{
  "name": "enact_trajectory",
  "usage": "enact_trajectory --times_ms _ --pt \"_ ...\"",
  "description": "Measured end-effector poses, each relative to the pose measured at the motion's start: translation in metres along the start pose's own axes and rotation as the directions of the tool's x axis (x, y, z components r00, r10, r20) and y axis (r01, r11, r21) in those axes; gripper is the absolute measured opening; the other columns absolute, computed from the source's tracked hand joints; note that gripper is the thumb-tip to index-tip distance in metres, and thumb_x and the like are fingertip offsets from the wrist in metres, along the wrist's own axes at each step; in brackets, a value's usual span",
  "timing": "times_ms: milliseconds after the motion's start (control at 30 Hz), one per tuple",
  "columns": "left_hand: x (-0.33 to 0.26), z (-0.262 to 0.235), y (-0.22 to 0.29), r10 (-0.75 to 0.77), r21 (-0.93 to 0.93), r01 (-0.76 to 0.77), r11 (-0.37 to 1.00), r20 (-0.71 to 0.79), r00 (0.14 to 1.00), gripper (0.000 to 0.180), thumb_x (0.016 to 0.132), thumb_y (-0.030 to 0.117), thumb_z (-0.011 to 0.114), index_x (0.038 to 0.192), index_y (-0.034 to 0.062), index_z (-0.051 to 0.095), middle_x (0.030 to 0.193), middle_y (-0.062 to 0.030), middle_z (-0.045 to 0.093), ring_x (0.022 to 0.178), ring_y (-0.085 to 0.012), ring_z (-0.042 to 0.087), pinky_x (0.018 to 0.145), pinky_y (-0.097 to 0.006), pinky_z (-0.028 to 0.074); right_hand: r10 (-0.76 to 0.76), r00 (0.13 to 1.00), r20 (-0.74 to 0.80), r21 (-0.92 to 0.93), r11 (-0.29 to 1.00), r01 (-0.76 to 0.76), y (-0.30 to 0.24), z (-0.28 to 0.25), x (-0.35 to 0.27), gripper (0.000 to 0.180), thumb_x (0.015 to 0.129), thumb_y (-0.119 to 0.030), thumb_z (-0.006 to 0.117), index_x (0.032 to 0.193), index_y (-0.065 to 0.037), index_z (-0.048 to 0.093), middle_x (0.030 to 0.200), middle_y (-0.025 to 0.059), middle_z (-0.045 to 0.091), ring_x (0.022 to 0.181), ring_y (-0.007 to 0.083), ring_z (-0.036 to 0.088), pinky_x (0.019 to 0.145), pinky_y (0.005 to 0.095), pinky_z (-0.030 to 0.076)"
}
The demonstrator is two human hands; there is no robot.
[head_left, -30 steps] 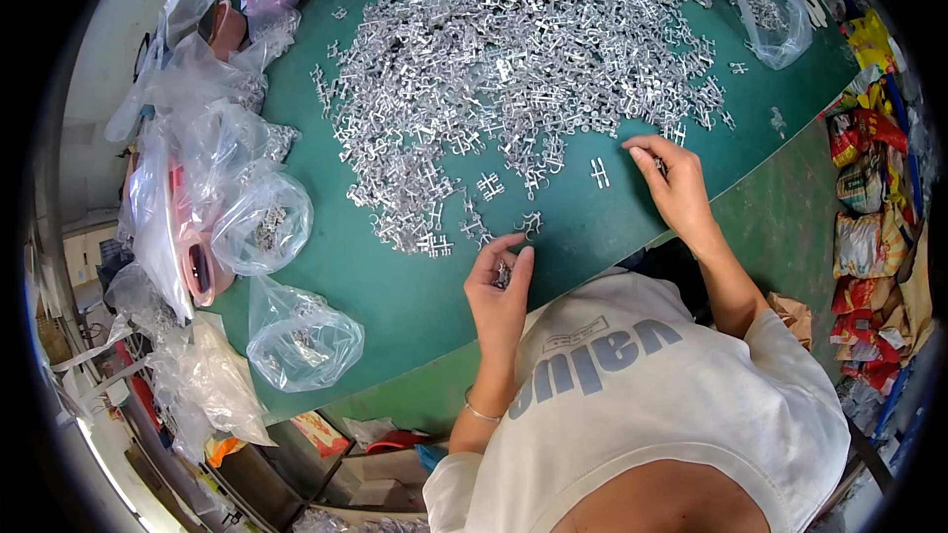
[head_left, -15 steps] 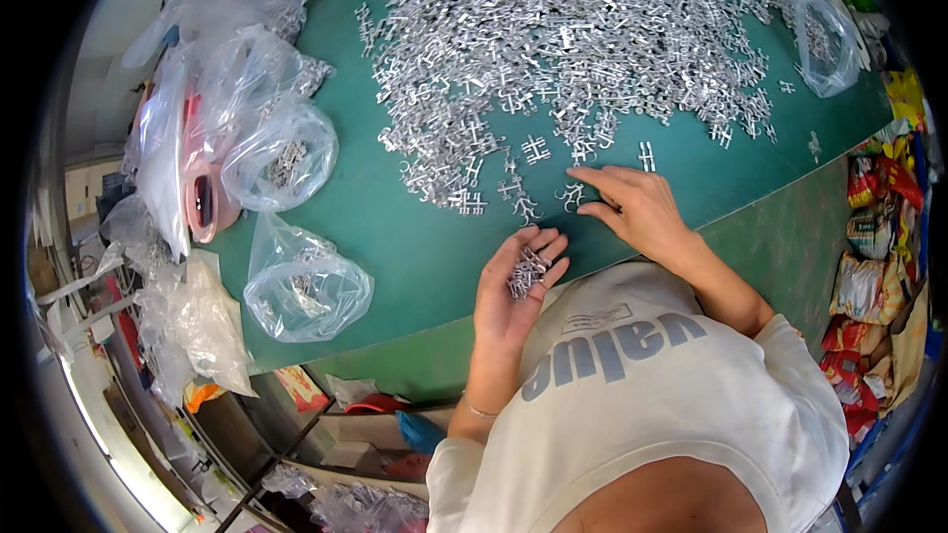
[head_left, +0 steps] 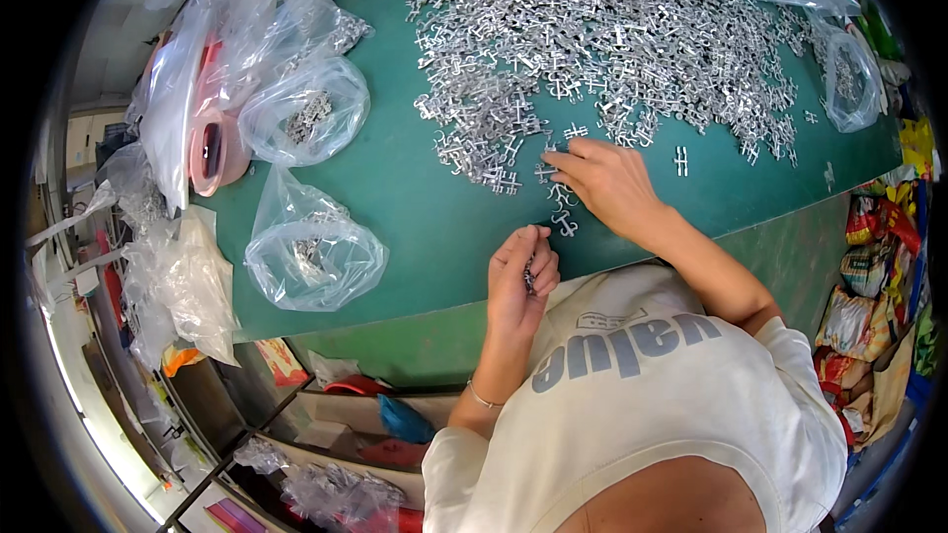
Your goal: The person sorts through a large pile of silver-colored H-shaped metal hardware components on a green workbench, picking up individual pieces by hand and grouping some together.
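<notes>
Small silvery metal hook pieces lie in a large pile (head_left: 612,30) on the green table. In front of my body, my left hand (head_left: 521,278) is closed around several small metal hooks (head_left: 530,274), of which only a few show between the fingers. My right hand (head_left: 610,183) reaches in from the right above the table, its fingers stretched out and a little apart. Its fingertips are at a loose metal hook (head_left: 544,172) at the near edge of the pile. Several more loose hooks (head_left: 563,220) lie between the two hands.
Open clear plastic bags (head_left: 316,252) with metal pieces stand on the left of the table, beside a pink container (head_left: 219,153). Another clear bag (head_left: 849,79) lies at the far right. Colourful packages (head_left: 859,276) are stacked beyond the table's right edge.
My left hand has closed over the metal hooks that lay in its open palm. My right hand has moved left to other loose hooks. The view has shifted slightly.
</notes>
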State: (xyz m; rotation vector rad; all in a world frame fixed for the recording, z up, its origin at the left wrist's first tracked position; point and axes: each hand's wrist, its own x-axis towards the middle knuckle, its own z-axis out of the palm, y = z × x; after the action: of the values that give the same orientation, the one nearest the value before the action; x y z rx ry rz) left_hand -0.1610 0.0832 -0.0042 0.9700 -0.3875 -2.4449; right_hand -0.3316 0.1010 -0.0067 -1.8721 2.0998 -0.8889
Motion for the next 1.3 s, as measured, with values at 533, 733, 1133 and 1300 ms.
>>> enact_trajectory --times_ms 533,733,1133,1300 --pt "0.001 -0.003 0.016 -0.011 -0.382 -0.041 0.923 -0.134 0.991 0.024 0.090 0.020 0.044 0.102 0.0003 0.052 0.063 -0.0005 0.036 0.055 -0.0104 0.034 0.047 -0.023 0.030 0.156 0.941 0.300 0.688 0.648 -0.327 -0.006 0.003 0.019 0.025 0.075 -0.013 0.064 0.097 -0.004 0.055 0.070 0.0029 0.058 0.057 0.0130 0.052 0.045 0.0259 0.039" --pt "-0.002 -0.023 0.017 0.209 -0.162 -0.214 0.963 -0.047 0.977 0.025 0.088 0.012 0.047 0.110 0.0005 0.049 0.059 0.0029 0.032 0.049 -0.0059 0.028 0.043 -0.019 0.023 -0.108 0.977 0.182 -0.041 0.992 0.118 -0.026 0.027 0.024 0.019 0.069 -0.021 0.066 0.078 -0.007 0.058 0.066 0.0081 0.058 0.064 0.0259 0.059 0.048 0.0357 0.043" --pt "0.026 -0.013 0.054 0.604 0.990 -0.138 0.008 0.106 0.790 0.039 0.079 0.011 0.058 0.116 0.0021 0.047 0.062 -0.0127 0.056 0.053 -0.0291 0.055 0.051 -0.037 0.042 -0.086 0.969 0.233 -0.018 0.995 0.093 -0.032 0.033 0.052 0.032 0.075 -0.020 0.063 0.104 -0.006 0.056 0.070 0.0118 0.060 0.058 0.0253 0.058 0.048 0.0337 0.043" --pt "0.012 -0.021 0.051 0.611 0.996 -0.093 0.017 0.063 0.789 0.032 0.079 0.012 0.058 0.110 0.0042 0.052 0.062 -0.0118 0.057 0.054 -0.0290 0.055 0.052 -0.038 0.043 0.145 0.811 0.567 0.624 0.566 -0.538 -0.005 -0.015 0.040 0.027 0.084 -0.018 0.054 0.105 -0.001 0.053 0.054 0.0013 0.047 0.043 0.0086 0.041 0.039 0.0239 0.031"
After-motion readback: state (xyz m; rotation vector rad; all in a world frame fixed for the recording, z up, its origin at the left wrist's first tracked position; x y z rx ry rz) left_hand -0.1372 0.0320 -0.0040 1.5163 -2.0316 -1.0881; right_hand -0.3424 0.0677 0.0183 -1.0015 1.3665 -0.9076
